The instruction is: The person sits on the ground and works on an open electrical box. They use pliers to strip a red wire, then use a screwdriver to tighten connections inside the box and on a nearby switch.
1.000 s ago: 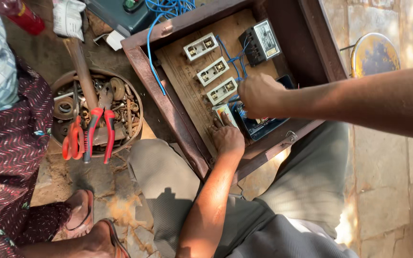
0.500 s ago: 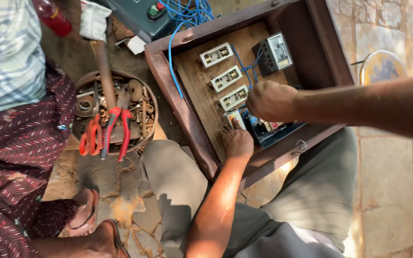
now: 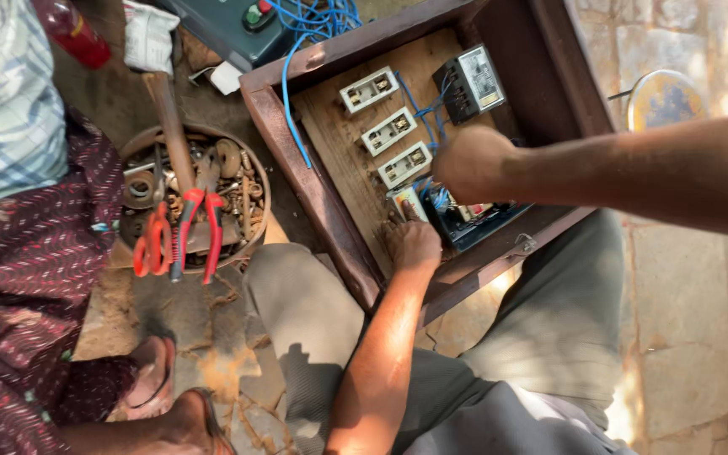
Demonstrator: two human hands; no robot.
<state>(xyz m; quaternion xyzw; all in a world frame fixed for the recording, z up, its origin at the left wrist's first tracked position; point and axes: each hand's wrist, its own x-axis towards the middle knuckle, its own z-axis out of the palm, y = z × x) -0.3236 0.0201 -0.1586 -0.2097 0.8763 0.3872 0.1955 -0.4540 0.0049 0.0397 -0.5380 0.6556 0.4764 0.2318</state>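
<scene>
A dark component is being gripped by the closed right hand inside the wooden box, beside three white switches. The left hand is being pressed, fingers curled, against the box floor just beside it; whether anything is being held there cannot be told. Red-handled pliers and rusty parts are being kept in a round bowl.

Outdoor setting in strong sunlight. Stone paving on one side, cracked and uneven, brightly lit with hard shadows. Bare dirt ground on the other, littered with dry debris. No walls, windows or furniture in view.
</scene>
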